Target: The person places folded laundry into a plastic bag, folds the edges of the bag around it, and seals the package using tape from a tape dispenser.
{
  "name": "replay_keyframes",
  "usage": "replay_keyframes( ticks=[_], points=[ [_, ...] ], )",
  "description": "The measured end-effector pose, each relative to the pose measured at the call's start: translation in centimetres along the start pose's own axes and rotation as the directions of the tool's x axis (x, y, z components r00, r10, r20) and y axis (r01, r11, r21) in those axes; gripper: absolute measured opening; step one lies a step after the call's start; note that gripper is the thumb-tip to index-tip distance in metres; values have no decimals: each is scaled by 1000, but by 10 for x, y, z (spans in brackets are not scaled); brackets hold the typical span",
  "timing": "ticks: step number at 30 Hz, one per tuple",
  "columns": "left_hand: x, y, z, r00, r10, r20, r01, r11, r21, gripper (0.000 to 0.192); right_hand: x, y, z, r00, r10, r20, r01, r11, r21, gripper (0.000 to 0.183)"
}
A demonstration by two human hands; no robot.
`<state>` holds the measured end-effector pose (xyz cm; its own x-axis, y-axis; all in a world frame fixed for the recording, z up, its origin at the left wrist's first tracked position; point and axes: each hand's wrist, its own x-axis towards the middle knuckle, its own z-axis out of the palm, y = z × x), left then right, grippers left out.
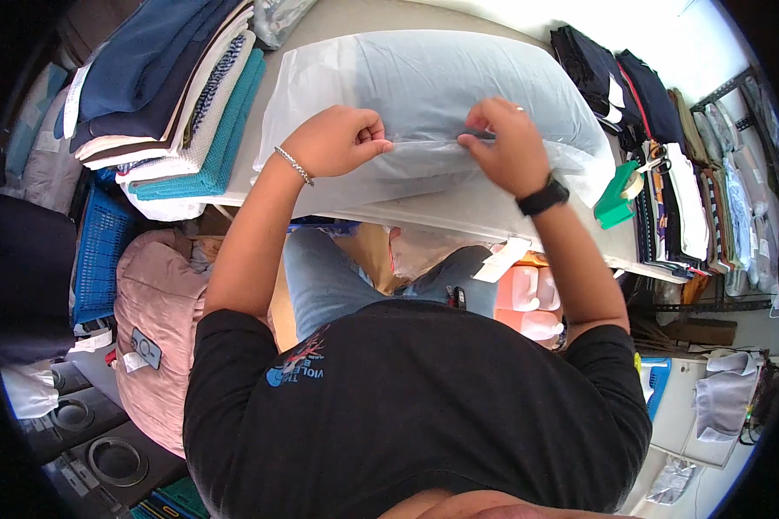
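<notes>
A large translucent plastic bag point(428, 71) lies across the table in front of me, with grey-blue folded fabric point(422, 107) showing through it. My left hand point(344, 139) pinches the bag's near edge between thumb and fingers; a chain bracelet is on that wrist. A short way to the right, my right hand point(509, 146) grips the same edge, its thumb and forefinger close together. A dark strip shows between those fingers, and I cannot tell whether it is fabric. Loose plastic from the bag hangs toward the table's front edge below both hands.
Folded textiles point(169, 97) are stacked high at the left of the table point(422, 217). On the right stand a green tape dispenser point(617, 198), scissors point(655, 156) and folded clothes point(685, 201). A blue basket point(100, 253) and a pink bundle point(159, 292) with a phone point(146, 348) are lower left.
</notes>
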<state>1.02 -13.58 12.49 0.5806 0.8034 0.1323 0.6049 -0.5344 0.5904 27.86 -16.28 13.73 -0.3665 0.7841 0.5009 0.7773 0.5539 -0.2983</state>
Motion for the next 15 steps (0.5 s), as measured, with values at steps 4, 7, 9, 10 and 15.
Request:
replay_keyframes(
  ticks=[4,7,9,10,15],
  points=[
    [-1,2,0,1000,-1,-28,1,1000,-7,26,-35,-20,33,945,-276,-178,229,942,-246,30],
    [-1,1,1,999,-36,-25,36,999,-15,25,-46,-33,53,960,-228,-160,190,957,-220,49],
    [-4,2,-1,998,-43,-44,42,999,-26,26,-48,-38,60,969,-211,-124,176,953,-247,58],
    [-5,2,-2,997,-47,-63,45,998,-38,29,-46,-40,62,969,-214,-125,179,953,-245,58],
    [-12,-7,-4,998,-19,-60,14,997,-74,33,-38,-55,76,963,-263,-51,250,951,-179,61]
  ],
)
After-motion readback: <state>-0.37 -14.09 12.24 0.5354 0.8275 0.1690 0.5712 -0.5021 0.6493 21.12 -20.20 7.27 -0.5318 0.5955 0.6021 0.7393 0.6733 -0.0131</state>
